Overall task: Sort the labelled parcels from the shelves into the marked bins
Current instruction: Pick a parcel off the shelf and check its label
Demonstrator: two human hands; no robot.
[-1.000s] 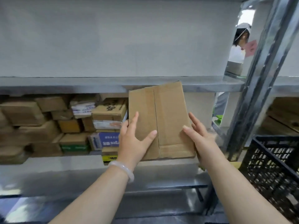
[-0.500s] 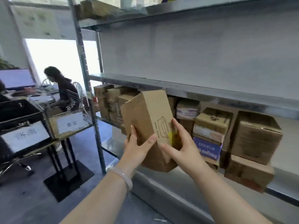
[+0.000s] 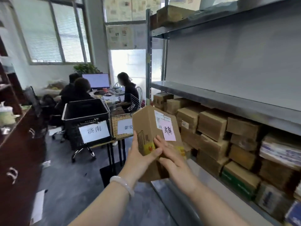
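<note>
two hands up in the centre of the frame, both on one brown cardboard parcel (image 3: 150, 123). the left hand (image 3: 140, 159), white bangle (image 3: 123, 183) at the wrist, grips it: thumb clamped across the yellow sticker low on the front, fingers up the left edge. the right hand (image 3: 173, 163) lies against the lower front, fingers fairly straight and pressed to the card. the parcel is held tilted, clear of the grey metal shelf (image 3: 228, 101) that runs down the right side, and a pink paper label (image 3: 168, 132) with handwritten characters faces the camera. left of centre, a black plastic crate (image 3: 86, 111) carries a white paper sign (image 3: 94, 132), and just beside it a wire basket (image 3: 121, 123) carries its own. both sit on a black-legged bench (image 3: 112, 154). stacked brown cartons (image 3: 211, 123) fill the shelf at right. three seated people crowd a lit monitor (image 3: 96, 80) behind.
</note>
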